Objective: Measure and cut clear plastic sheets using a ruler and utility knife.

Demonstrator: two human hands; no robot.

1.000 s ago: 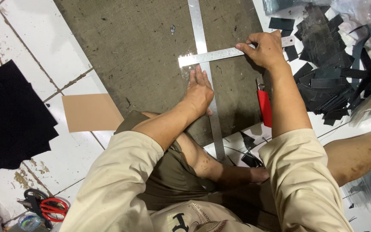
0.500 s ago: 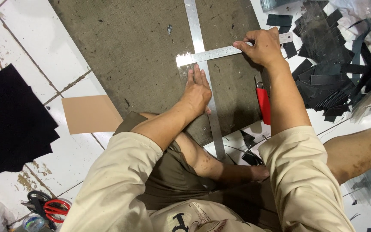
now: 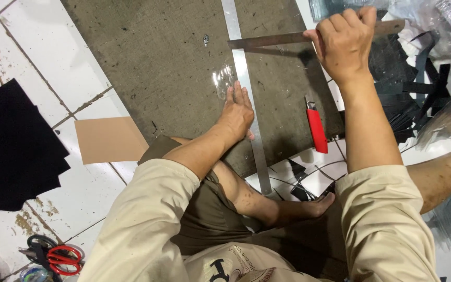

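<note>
My left hand lies flat, palm down, against a long metal strip that runs lengthwise over a grey mat. Its fingertips touch a small clear plastic piece. My right hand is closed around a shorter metal ruler, held crosswise at the top, with the ruler's left end reaching the long strip. A red utility knife lies on the mat between my two forearms, apart from both hands.
A brown cardboard rectangle lies on the white tiles left of the mat, and black sheets are stacked further left. Red-handled scissors are at bottom left. Black strip scraps pile up at right. My crossed legs fill the foreground.
My right hand has shifted the short ruler up and to the right, so it no longer lies across the long strip. My left hand stays pressed on the strip.
</note>
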